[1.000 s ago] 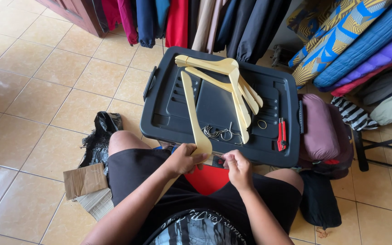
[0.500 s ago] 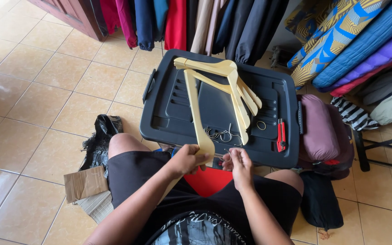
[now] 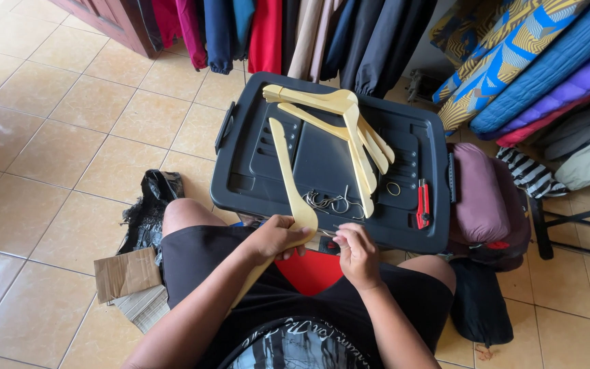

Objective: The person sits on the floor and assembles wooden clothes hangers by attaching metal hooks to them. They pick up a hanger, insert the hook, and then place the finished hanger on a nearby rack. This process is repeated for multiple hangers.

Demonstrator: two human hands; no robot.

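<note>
One wooden hanger [image 3: 288, 179] sits in your left hand [image 3: 276, 237], fingers closed around its middle, its long axis running from your lap up across the black bin lid [image 3: 322, 154]. Your right hand [image 3: 354, 251] is just beside it at the lid's near edge, fingertips pinched on something small and thin; what it is, you cannot tell. On the lid, loose metal hooks [image 3: 329, 202] lie just past your hands, a pile of hangers [image 3: 349, 130] beyond, a red cutter [image 3: 423, 203] to their right.
</note>
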